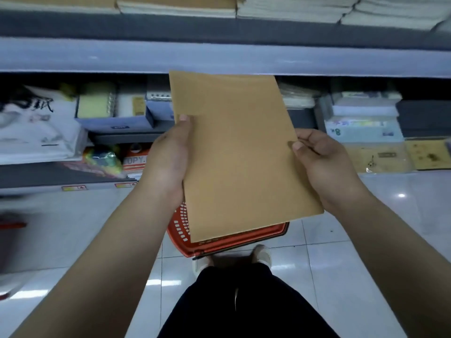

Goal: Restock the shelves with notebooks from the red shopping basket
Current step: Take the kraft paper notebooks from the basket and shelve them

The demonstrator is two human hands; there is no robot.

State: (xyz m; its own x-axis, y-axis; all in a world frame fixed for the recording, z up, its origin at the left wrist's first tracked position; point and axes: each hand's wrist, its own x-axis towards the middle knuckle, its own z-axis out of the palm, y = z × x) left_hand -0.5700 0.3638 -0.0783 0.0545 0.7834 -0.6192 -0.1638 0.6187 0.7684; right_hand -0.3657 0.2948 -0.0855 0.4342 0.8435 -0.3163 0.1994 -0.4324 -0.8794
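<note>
A brown notebook sat at the centre of the view, held flat between both hands and tilted slightly, its top edge toward twelve o'clock by the shelf. The left hand gripped its nine o'clock edge, thumb on the cover. The right hand pinched the three o'clock edge, thumb on top and fingers curled beneath. At six o'clock, beneath the notebook, the red basket stood on the tiled floor just ahead of the person's shoes.
</note>
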